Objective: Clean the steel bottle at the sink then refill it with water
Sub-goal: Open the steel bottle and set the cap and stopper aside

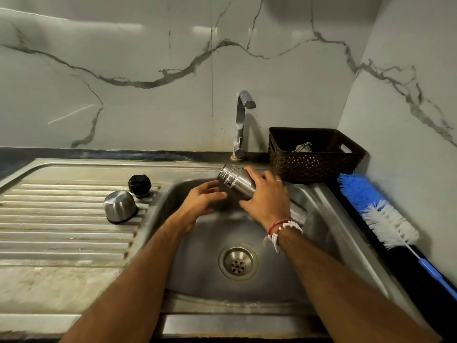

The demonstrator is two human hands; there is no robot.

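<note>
Over the sink (247,303), near its back edge, the right hand (264,196) grips the tilted steel bottle (235,180); the left hand (202,199) hovers slack-fingered beside its neck. The cap (139,185) is off and no water is running, so washing and refilling likely remain.

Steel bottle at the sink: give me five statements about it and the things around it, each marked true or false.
1. The right hand grips the steel bottle over the sink. True.
2. The bottle stands upright. False: it is tilted, its open mouth pointing up toward the tap.
3. The steel cup and the black stopper sit on the drainboard. True.
4. The bottle brush is inside the bottle. False: it lies to the right of the sink.
5. Water streams from the tap. False: no stream shows.
</note>
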